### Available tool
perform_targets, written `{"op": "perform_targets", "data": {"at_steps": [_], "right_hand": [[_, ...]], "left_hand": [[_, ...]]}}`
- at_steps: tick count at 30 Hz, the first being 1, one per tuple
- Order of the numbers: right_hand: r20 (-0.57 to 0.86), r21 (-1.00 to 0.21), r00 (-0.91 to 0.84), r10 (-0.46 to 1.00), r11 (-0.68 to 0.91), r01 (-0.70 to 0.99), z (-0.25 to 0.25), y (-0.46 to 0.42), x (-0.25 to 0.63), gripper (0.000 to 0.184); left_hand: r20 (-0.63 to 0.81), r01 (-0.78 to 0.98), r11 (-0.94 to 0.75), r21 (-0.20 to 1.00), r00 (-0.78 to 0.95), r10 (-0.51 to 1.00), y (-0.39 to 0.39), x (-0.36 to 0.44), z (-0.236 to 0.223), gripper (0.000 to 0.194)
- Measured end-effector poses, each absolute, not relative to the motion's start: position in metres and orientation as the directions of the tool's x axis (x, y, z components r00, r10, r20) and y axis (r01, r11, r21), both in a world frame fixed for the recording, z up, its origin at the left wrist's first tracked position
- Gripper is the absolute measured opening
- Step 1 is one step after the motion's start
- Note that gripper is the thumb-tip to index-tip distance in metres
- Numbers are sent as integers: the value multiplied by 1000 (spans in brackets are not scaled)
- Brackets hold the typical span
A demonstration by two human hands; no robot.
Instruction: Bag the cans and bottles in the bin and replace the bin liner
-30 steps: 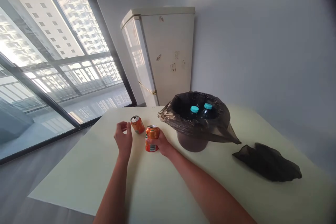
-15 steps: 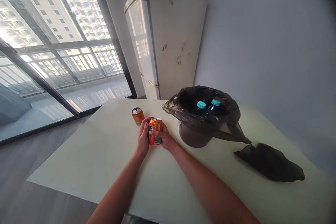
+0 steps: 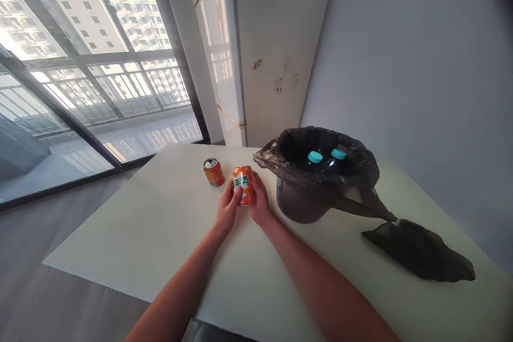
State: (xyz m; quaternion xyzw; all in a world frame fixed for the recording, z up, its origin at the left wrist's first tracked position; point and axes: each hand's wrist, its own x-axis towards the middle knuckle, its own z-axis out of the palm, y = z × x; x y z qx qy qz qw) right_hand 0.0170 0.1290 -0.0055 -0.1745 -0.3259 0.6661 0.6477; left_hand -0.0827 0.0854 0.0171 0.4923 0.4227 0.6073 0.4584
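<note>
Between my two hands is an orange soda can (image 3: 244,186), its label with white and green characters facing me. My left hand (image 3: 228,207) wraps its left side, thumb across the front. My right hand (image 3: 260,204) grips the right side, its fingers mostly hidden behind the can. Just beyond my left hand, a second orange soda can (image 3: 214,173) stands on the table with its top opened. To the right of my right hand is a dark bin (image 3: 300,203) lined with a black plastic bag (image 3: 332,184). Two bottles with turquoise caps (image 3: 315,157) poke up inside it.
A crumpled black plastic bag (image 3: 419,251) lies on the pale table (image 3: 160,224), right of the bin. Behind the table stands a white fridge (image 3: 276,53) against the wall. A glass sliding door (image 3: 96,96) is on the left.
My left hand has come from beside the other can to the held can and closed on it. The held can has been turned, so its label now faces me. The view has tilted down.
</note>
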Motion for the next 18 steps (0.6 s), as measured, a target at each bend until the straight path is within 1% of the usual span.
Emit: {"op": "perform_targets", "data": {"at_steps": [3, 5, 6, 8, 10, 14, 16, 18], "right_hand": [[123, -651, -157, 980, -40, -758, -3, 130, 18, 43], [55, -664, -181, 982, -100, -741, -3, 130, 18, 49], [41, -679, -180, 983, -105, -727, -4, 130, 18, 52], [61, -724, -183, 981, -83, -685, -5, 129, 18, 57], [102, -759, -201, 974, -54, -649, -7, 128, 16, 57], [129, -768, -207, 970, -34, -640, -11, 125, 12, 50], [137, -774, -208, 969, -27, -633, -12, 124, 11, 44], [158, -778, -202, 967, -4, -629, -11, 123, 12, 42]], "left_hand": [[269, 19, -268, 963, -132, 954, 80, -81, 22, 67], [266, 69, -258, 964, -164, 950, 78, -79, 22, 74], [265, 88, -253, 964, -178, 948, 78, -78, 21, 76], [267, 122, -247, 961, -198, 943, 78, -78, 17, 78], [279, 166, -245, 955, -223, 934, 80, -79, 14, 77], [321, 259, -251, 932, -275, 906, 83, -82, 10, 73], [313, 290, -226, 930, -300, 901, 83, -84, 10, 70], [300, 307, -201, 930, -320, 899, 83, -85, 10, 67]]}}
